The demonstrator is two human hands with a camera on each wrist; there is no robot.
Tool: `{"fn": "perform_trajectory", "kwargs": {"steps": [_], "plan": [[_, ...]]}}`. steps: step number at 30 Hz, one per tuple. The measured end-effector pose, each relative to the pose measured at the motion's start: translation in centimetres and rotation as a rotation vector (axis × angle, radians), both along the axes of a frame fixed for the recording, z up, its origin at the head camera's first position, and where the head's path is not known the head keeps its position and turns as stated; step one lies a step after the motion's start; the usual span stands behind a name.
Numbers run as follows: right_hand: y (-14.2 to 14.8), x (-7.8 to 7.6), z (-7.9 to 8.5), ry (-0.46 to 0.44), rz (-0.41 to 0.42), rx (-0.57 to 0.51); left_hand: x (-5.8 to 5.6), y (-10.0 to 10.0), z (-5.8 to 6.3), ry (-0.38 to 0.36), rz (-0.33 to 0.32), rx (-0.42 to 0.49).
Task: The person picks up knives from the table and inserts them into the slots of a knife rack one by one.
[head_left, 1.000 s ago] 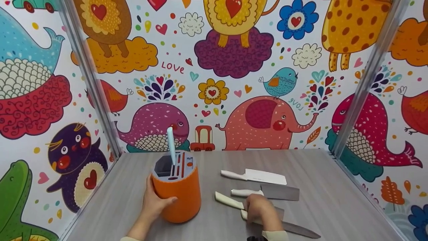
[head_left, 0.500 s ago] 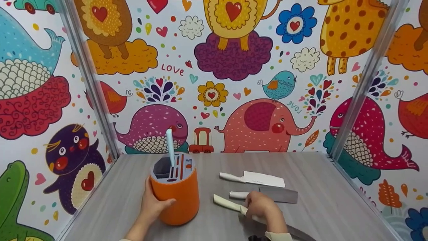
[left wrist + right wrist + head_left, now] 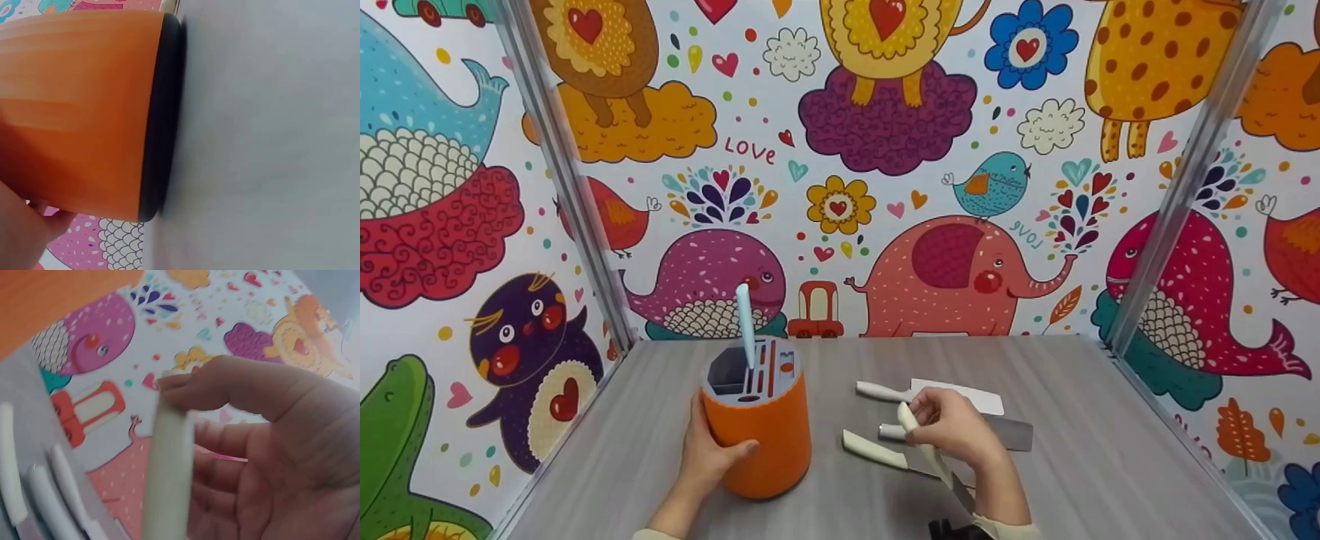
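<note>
My left hand (image 3: 706, 450) wraps round the side of an orange knife block (image 3: 772, 442), thumb across its front. The block stands upright on the table, and its dark base meets the surface in the left wrist view. One pale blue handle (image 3: 745, 322) sticks up from a slot in its grey top. My right hand (image 3: 960, 427) pinches a knife by its cream handle (image 3: 169, 478), thumb near the handle's end. This knife is raised and tilted, its blade (image 3: 962, 495) pointing down toward the front. Beneath it lies another cream-handled knife (image 3: 874, 448), its blade partly hidden.
Behind the right hand lie a white cleaver (image 3: 945, 390) and a grey-bladed cleaver (image 3: 1014, 433), both partly covered by the hand. The grey wood-look table (image 3: 1110, 450) is closed in by printed cartoon panels (image 3: 900, 187) at the back and both sides.
My right hand has lifted the long cream-handled knife off the table, moving up and away from me, and its handle end now points upward. The left hand and block have stayed put.
</note>
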State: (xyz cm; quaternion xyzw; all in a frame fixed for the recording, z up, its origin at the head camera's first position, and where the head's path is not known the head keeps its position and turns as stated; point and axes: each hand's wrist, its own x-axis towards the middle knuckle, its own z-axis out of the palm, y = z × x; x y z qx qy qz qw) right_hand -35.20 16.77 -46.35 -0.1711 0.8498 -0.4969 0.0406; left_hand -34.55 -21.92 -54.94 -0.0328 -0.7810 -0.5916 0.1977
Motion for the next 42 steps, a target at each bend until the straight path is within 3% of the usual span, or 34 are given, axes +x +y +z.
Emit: {"fn": "perform_trajectory", "kwargs": {"steps": [3,9,13,18,22,24,28,31,34,42], "plan": [[-0.4,0.5,0.7,0.009,-0.03,-0.077,0.1,-0.1,-0.2,0.05,-0.012,0.042],[-1.2,1.4,2.1,0.015,-0.006,-0.184,0.2,-0.8,0.3,0.194,-0.066,0.208],[-1.4,1.4,2.2,0.045,0.008,-0.252,0.7,-0.3,1.8,0.227,0.041,0.268],[-2.2,1.9,2.5,0.078,0.009,-0.378,2.3,0.6,5.1,0.293,0.212,0.294],[-3.0,2.2,2.8,0.093,0.007,-0.445,4.1,1.9,7.7,0.389,0.26,0.259],[-3.5,2.4,3.0,0.113,0.001,-0.451,5.0,2.7,8.7,0.448,0.222,0.201],[-4.3,3.1,3.5,0.154,-0.008,-0.431,6.4,4.7,9.9,0.494,0.019,0.079],[-4.9,3.7,4.0,0.162,0.0,-0.406,7.4,6.4,10.3,0.442,-0.122,-0.003],[-5.8,4.4,4.3,0.158,0.031,-0.388,8.3,8.0,10.3,0.4,-0.206,-0.061],[-9.0,6.4,4.8,0.2,0.146,-0.371,9.8,10.3,9.7,0.196,-0.34,-0.049]]}}
